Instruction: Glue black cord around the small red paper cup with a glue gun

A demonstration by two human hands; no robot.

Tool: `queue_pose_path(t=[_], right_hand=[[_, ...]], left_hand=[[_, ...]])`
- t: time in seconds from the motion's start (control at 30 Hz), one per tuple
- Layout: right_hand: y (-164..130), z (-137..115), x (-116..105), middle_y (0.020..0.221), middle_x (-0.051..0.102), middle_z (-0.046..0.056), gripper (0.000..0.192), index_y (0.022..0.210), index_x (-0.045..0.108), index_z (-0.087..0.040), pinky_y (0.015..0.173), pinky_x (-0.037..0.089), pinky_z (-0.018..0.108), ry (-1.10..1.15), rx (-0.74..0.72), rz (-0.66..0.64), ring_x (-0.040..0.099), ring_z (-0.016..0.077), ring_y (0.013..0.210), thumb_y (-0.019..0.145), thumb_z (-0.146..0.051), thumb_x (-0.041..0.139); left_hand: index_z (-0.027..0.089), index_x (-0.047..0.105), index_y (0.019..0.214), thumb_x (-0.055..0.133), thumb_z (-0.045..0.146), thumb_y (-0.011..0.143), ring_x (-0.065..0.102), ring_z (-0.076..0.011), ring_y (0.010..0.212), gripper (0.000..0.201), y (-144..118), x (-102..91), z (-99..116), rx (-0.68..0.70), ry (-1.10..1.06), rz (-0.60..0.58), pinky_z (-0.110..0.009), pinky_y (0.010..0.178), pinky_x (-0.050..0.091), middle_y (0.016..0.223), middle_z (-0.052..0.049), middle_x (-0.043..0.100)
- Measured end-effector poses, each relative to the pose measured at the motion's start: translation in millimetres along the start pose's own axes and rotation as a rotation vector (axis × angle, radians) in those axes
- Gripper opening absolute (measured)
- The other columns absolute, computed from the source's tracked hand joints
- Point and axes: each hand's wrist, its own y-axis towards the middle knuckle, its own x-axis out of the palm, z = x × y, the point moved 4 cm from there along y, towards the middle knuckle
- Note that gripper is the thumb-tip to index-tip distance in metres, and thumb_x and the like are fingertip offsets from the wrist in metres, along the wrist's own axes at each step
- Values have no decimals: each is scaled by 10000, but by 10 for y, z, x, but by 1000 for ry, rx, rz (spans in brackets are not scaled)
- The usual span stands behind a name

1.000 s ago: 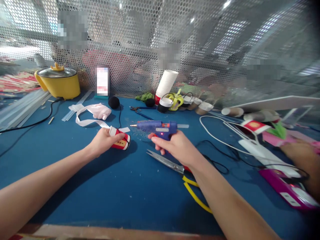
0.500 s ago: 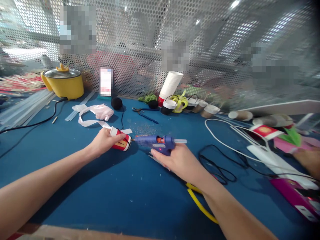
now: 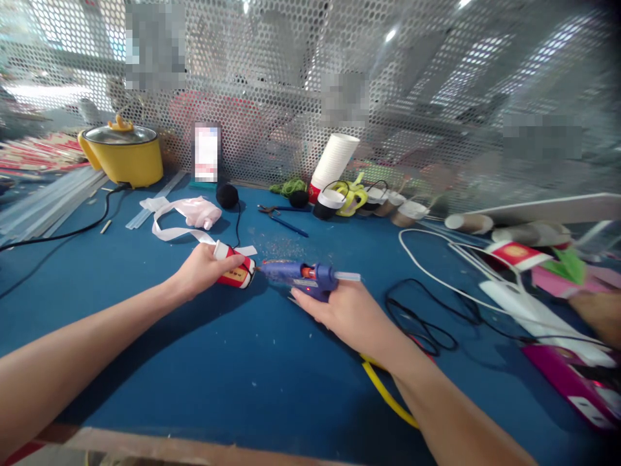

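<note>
My left hand [image 3: 201, 272] is closed round a red and white paper cup [image 3: 236, 272] lying on its side, its base turned to the right. Black yarn runs across the cup and leads back to a black yarn ball [image 3: 228, 196]. In my right hand [image 3: 352, 310] is a blue glue gun [image 3: 301, 277], with a clear glue stick [image 3: 348, 276] poking out of its rear and a small red light on its body. The nozzle is at the edge of the cup's base; whether it touches, I cannot tell.
Pliers [image 3: 284, 217], a pale ribbon [image 3: 169, 232] and a stack of paper cups [image 3: 334, 162] lie beyond my hands. A yellow pot [image 3: 129, 155] stands back left. Cables [image 3: 422, 317] and a magenta power strip [image 3: 557, 382] are right. Another person's hand [image 3: 594, 314] shows at the right edge.
The view has shifted slightly. My left hand still holds the cup and my right hand the glue gun, with the nozzle staying at the cup's base.
</note>
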Motion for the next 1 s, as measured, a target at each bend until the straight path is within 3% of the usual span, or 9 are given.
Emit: queue_pose_path(t=[0.1, 0.23, 0.67, 0.83, 1.0], right_hand=[[-1, -3, 3, 594, 612, -3, 159, 653, 590, -192, 535, 409, 236, 13, -3, -28, 529, 137, 543, 761, -278, 511], [5, 0, -4, 530, 566, -16, 195, 577, 540, -193, 502, 383, 235, -5, -3, -9, 478, 119, 481, 753, -271, 514], [45, 15, -21, 521, 581, -12, 162, 579, 539, -213, 534, 409, 252, 12, -18, 37, 559, 163, 579, 729, -271, 531], [73, 42, -12, 509, 577, -15, 175, 574, 534, -211, 541, 415, 252, 9, -16, 22, 553, 158, 552, 734, -281, 520], [98, 77, 4, 523, 585, -13, 180, 581, 543, -208, 554, 421, 252, 3, -16, 15, 540, 151, 537, 739, -289, 514]], left_hand=[[136, 638, 596, 671, 348, 598, 535, -121, 527, 215, -11, 13, 17, 2, -18, -19, -209, 465, 356, 573, -11, 638], [149, 605, 521, 666, 313, 609, 507, -102, 483, 196, -25, 9, 34, 2, -6, -2, -200, 435, 333, 514, 9, 611], [136, 636, 605, 663, 380, 615, 510, -110, 501, 246, 6, -1, -19, 47, 31, -18, -206, 457, 351, 542, 6, 606], [146, 600, 550, 650, 371, 626, 429, -83, 443, 243, -3, 0, -8, 59, 68, -14, -198, 411, 304, 481, 30, 543], [142, 601, 574, 651, 383, 614, 466, -98, 474, 249, -13, 2, -5, 51, 51, -27, -203, 434, 317, 514, 18, 567]])
